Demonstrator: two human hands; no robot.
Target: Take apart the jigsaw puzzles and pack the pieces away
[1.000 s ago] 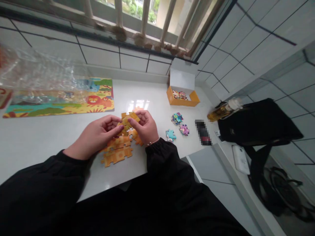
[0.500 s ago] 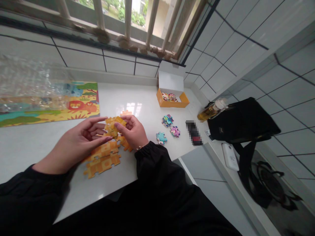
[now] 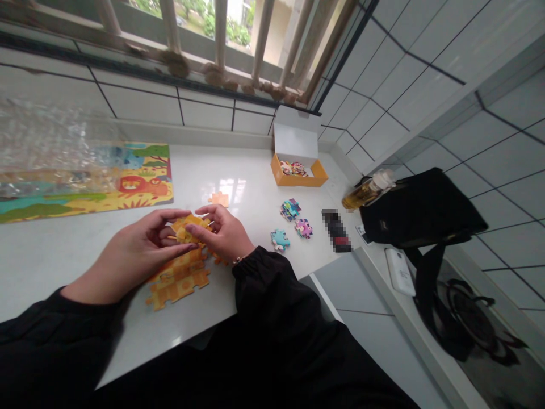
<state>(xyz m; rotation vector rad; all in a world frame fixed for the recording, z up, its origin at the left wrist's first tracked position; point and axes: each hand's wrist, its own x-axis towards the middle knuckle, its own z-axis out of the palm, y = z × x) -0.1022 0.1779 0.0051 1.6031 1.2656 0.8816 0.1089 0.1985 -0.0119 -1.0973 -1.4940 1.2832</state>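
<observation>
Several yellow puzzle pieces (image 3: 190, 225) are gathered in a loose stack between my two hands, above the white counter. My left hand (image 3: 134, 247) is closed round the left side of the stack, fingers behind and thumb in front. From the right, my right hand (image 3: 225, 232) grips the same stack, its thumb lying over the top pieces. Below the hands lie joined orange-yellow puzzle pieces (image 3: 179, 284), partly hidden by my left hand. A single pale orange puzzle piece (image 3: 219, 199) rests on the counter just beyond my right hand.
An open orange box (image 3: 299, 180) with puzzle pieces inside stands near the wall. Small piles of teal (image 3: 280, 240) and purple pieces (image 3: 304, 228) lie right of my hands. Clear plastic wrapping (image 3: 55, 153) covers part of an animal picture board (image 3: 149, 187). A bottle (image 3: 366, 192) and black bag (image 3: 421, 210) are rightward.
Both hands have shifted slightly left and lower with the stack of yellow pieces and drawn closer together. The pale orange piece beyond them shows more fully.
</observation>
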